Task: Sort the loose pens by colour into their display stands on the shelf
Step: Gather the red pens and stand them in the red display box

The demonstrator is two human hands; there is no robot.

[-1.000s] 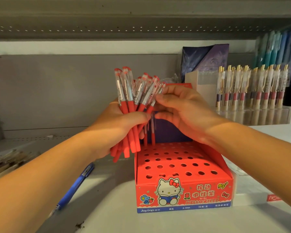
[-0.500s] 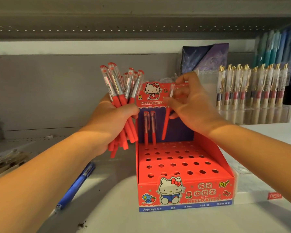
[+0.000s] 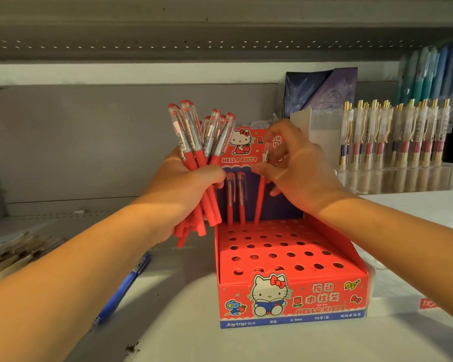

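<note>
A red Hello Kitty display stand [image 3: 290,296] with several rows of holes sits on the shelf at centre. Two red pens [image 3: 236,197] stand upright in its back row. My left hand [image 3: 183,189] is closed around a bunch of red pens with clear caps [image 3: 199,142], held upright just left of the stand's back card. My right hand [image 3: 296,168] pinches a single red pen [image 3: 260,197] by its cap, its tip down at a back-row hole to the right of the two standing pens.
A loose blue pen [image 3: 126,283] lies on the white shelf [image 3: 173,330] left of the stand. A pile of pale pens [image 3: 13,254] sits at far left. A clear rack of gold-clipped pens [image 3: 392,142] stands at back right, with a dark blue box [image 3: 322,90] behind the stand.
My right hand drew one red pen out of the bunch and carried it right and down to the stand's back row. The left hand shifted the bunch slightly left.
</note>
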